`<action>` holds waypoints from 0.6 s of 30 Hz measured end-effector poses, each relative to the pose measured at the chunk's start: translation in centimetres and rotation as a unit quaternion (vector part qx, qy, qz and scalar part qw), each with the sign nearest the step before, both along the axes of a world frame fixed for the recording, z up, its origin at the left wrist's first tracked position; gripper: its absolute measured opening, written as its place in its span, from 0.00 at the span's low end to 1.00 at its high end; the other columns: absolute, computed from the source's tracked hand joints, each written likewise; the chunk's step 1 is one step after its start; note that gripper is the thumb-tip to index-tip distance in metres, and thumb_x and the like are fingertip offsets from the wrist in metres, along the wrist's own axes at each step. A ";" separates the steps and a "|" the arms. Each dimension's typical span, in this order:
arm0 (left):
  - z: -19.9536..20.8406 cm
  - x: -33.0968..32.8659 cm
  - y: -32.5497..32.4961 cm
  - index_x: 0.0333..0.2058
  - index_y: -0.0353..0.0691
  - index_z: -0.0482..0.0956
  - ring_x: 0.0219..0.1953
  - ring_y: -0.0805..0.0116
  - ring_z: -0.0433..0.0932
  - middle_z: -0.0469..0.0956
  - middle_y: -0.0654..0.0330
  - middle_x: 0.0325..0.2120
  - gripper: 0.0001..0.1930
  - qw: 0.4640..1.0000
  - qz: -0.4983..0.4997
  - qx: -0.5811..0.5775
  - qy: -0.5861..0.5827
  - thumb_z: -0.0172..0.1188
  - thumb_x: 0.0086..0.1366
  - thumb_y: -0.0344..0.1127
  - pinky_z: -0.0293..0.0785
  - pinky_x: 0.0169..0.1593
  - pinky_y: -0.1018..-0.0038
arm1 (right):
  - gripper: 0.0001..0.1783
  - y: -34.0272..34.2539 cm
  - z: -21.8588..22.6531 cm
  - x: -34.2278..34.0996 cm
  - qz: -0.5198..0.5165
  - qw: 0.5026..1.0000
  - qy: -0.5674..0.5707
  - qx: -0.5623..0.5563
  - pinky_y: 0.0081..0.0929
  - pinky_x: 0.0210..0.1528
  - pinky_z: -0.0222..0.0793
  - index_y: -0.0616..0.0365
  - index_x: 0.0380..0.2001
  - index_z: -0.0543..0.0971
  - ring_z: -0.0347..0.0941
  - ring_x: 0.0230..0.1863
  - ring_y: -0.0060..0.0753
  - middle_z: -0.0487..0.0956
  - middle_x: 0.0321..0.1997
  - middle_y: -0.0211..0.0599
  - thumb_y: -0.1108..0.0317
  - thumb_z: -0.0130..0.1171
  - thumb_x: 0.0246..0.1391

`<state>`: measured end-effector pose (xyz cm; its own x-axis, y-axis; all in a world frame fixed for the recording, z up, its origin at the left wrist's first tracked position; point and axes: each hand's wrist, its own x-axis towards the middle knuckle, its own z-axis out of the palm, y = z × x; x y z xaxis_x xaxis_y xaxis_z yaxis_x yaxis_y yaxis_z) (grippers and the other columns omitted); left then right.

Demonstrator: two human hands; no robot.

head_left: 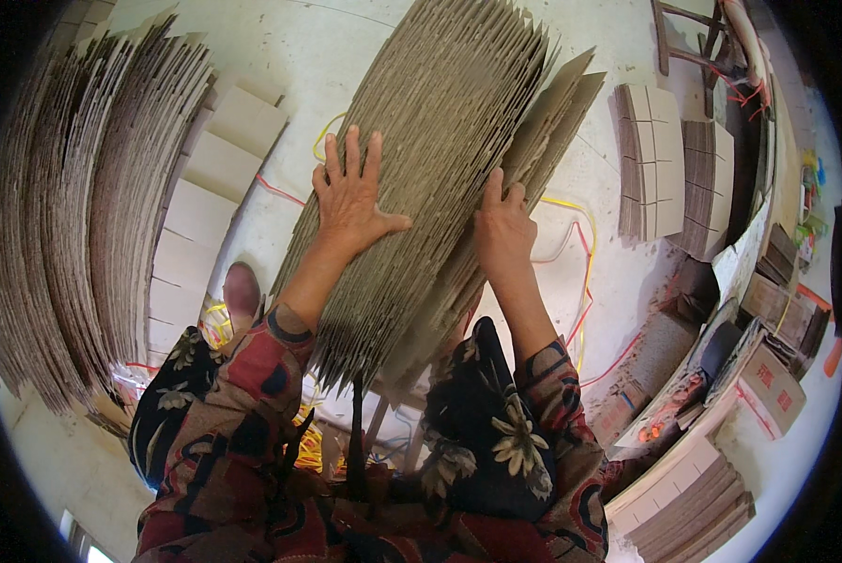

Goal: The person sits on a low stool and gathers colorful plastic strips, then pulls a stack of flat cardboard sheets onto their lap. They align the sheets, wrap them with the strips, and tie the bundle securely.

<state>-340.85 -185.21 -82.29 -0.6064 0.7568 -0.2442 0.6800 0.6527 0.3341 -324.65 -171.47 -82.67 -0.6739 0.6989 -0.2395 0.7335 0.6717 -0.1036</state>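
A long stack of grey-brown cardboard sheets (449, 103) stands on edge in front of me, its many thin edges facing up. My left hand (353, 205) lies flat on those edges, open, with fingers spread and thumb stretched to the right. At the stack's right side is my right hand (505, 225), index finger extended along the edge and the other fingers bent over the cardboard; its thumb is hidden. Beside it, a few looser cardboard sheets (561, 117) lean at the right, slightly apart from the main stack.
A taller bank of cardboard (83, 206) fills the left, next to pale flat pieces (196, 211). Smaller cardboard bundles (651, 159) stand at the right. Red and yellow straps (585, 300) trail over the floor. A wooden frame (688, 52) is at the far right, a printed box (773, 389) nearer.
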 end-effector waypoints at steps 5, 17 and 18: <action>0.1 0.0 0.0 0.66 0.47 0.43 0.67 0.40 0.36 0.40 0.48 0.66 0.68 1.000 -0.001 -0.010 0.005 0.75 0.27 0.57 0.45 0.60 0.44 | 0.45 0.0 0.1 -0.7 -0.032 0.996 0.061 -0.056 0.43 0.37 0.74 0.54 0.63 0.50 0.72 0.43 0.58 0.60 0.55 0.56 0.75 0.61 0.43; -0.1 -0.1 -0.2 0.66 0.48 0.44 0.67 0.40 0.36 0.40 0.48 0.67 0.68 1.000 0.000 -0.004 0.006 0.75 0.26 0.58 0.45 0.60 0.45 | 0.50 0.3 -0.7 1.0 -0.110 0.961 0.172 -0.187 0.45 0.37 0.70 0.63 0.65 0.34 0.72 0.39 0.64 0.72 0.41 0.66 0.80 0.54 0.45; -0.1 -0.1 -0.2 0.66 0.48 0.44 0.67 0.41 0.36 0.40 0.48 0.67 0.68 1.000 0.002 -0.002 0.006 0.75 0.26 0.58 0.45 0.60 0.45 | 0.51 0.4 -0.3 0.8 -0.121 0.960 0.155 -0.200 0.45 0.36 0.70 0.64 0.65 0.33 0.73 0.37 0.63 0.74 0.37 0.64 0.80 0.54 0.46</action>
